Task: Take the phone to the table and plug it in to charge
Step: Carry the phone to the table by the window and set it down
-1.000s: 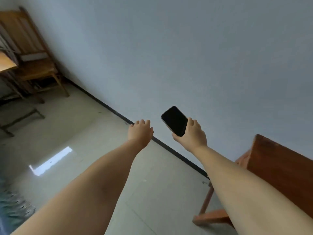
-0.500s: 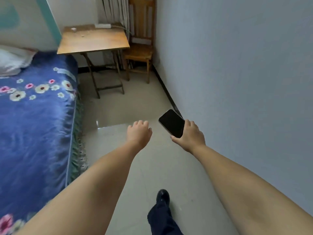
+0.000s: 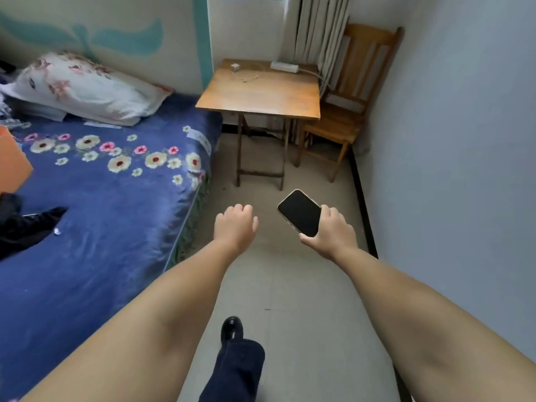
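The phone (image 3: pixel 300 212) is gripped by the right hand (image 3: pixel 333 232), screen up above its fingers, while the left hand (image 3: pixel 235 227) is held loosely curled, empty.

phone (image 3: pixel 300 212) black | bedspread (image 3: pixel 110 198) blue, floral | table (image 3: pixel 261 88) brown

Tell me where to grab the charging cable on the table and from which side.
Pinch the loose plug tip of the charging cable, coming from above on the near side: it lies flat, looped on the table, its free end pointing toward you. The empty left hand seems best.

Blue floral bed (image 3: pixel 110 204), wooden chair (image 3: pixel 345 111), pale tiles (image 3: pixel 304 285).
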